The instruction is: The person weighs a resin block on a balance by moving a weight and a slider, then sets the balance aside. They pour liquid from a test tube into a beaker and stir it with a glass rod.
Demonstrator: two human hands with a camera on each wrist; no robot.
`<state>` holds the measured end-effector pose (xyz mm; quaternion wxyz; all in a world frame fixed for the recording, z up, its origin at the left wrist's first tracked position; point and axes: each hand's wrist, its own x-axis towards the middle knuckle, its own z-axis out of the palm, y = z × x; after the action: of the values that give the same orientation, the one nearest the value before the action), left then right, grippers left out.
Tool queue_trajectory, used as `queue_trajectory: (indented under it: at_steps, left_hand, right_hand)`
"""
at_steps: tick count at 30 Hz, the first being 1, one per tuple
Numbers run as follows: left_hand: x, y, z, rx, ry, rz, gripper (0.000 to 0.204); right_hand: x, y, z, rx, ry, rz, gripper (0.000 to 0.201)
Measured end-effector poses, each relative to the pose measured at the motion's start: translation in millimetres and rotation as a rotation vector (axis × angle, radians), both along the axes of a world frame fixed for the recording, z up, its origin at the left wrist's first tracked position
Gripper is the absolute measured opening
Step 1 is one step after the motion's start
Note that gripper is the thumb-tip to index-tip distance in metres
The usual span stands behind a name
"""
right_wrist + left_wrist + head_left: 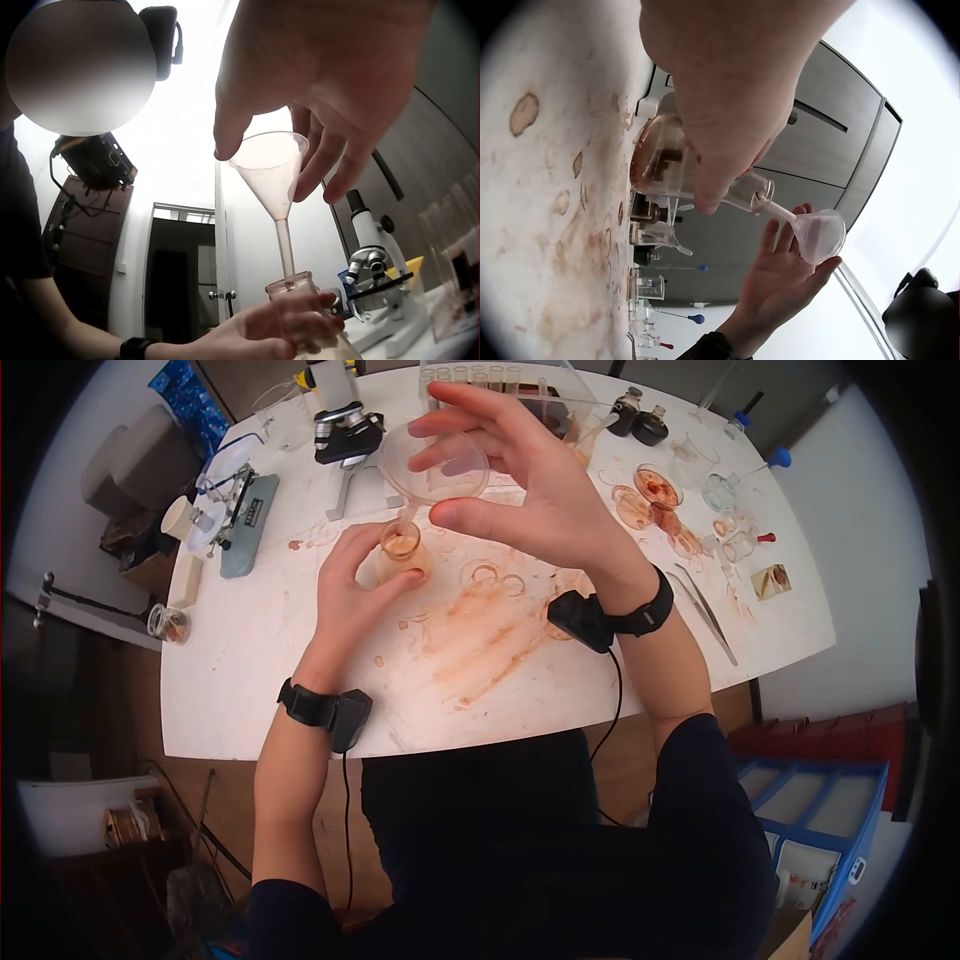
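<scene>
A clear funnel (436,464) stands with its stem in the mouth of a glass flask (402,550). The left hand (352,580) grips the flask, thumb on the near side, as the left wrist view also shows the flask (660,161) upright on the table with some reddish-brown contents. The right hand (540,490) holds the funnel's rim between thumb and fingers. In the right wrist view the funnel (271,174) is nearly upright, its stem tip just inside the flask neck (291,283).
Behind stand a microscope (345,425) and a rack of test tubes (480,378). A balance (250,525) lies left. To the right are stained petri dishes (658,487), tweezers (706,615) and dark bottles (650,426). Reddish smears (480,640) mark the white tabletop.
</scene>
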<state>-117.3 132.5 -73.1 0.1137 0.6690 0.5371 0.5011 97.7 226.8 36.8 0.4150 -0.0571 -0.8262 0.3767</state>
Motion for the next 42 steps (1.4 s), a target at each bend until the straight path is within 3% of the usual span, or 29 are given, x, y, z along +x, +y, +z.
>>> queue_trajectory:
  at_steps: [2, 3, 6, 7, 9, 12, 15, 18, 24, 27, 30, 33, 39, 42]
  left_hand:
    - [-2, 0, 0, -0.027, 0.001, -0.011, 0.050]
    - [-3, 0, -1, -0.031, 0.006, -0.009, 0.050]
    - [-6, 2, -7, -0.042, 0.017, 0.003, 0.050]
    - [-6, 3, -8, -0.045, 0.017, 0.006, 0.050]
    - [-8, 3, -10, -0.048, 0.022, 0.010, 0.050]
    - [-8, 4, -11, -0.029, 0.025, 0.011, 0.050]
    - [-5, 6, -11, 0.007, 0.013, 0.005, 0.050]
    - [-4, 5, -10, -0.024, 0.001, -0.011, 0.051]
    - [-4, 3, -8, -0.103, -0.012, -0.030, 0.053]
    - [-8, 3, -13, -0.130, -0.044, -0.036, 0.055]
    - [-7, 4, -14, -0.137, -0.166, -0.063, 0.051]
    - [-3, 4, -16, -0.148, -0.328, -0.093, 0.043]
    - [-8, 6, -14, -0.216, -0.472, -0.176, 0.048]
    - [-5, 7, -12, -0.189, -0.578, -0.200, 0.046]
  right_hand:
    - [-3, 2, -2, -0.106, 0.145, -0.048, 0.088]
    - [-4, 11, -4, -0.046, 0.146, -0.126, 0.089]
    - [0, 36, -8, -0.081, 0.380, -0.308, 0.077]
    - [10, 47, -4, -0.184, 0.350, -0.300, 0.087]
    - [18, 68, -3, -0.170, 0.519, -0.461, 0.082]
    - [38, 111, -14, -0.005, 0.565, -0.758, 0.077]
    - [57, 131, -20, 0.107, 0.481, -1.043, 0.066]
    - [75, 149, -32, 0.120, 0.403, -1.075, 0.082]
    - [79, 176, -61, 0.137, 0.218, -1.116, 0.089]
    - [83, 186, -73, 0.215, -0.009, -1.165, 0.085]
    - [83, 191, -83, 0.232, -0.049, -1.173, 0.082]
    - [80, 189, -82, 0.475, -0.035, -1.289, 0.069]
    - [51, 134, -33, 0.698, 0.119, -1.094, 0.063]
    - [23, 79, -19, 0.034, -0.123, -0.465, 0.052]
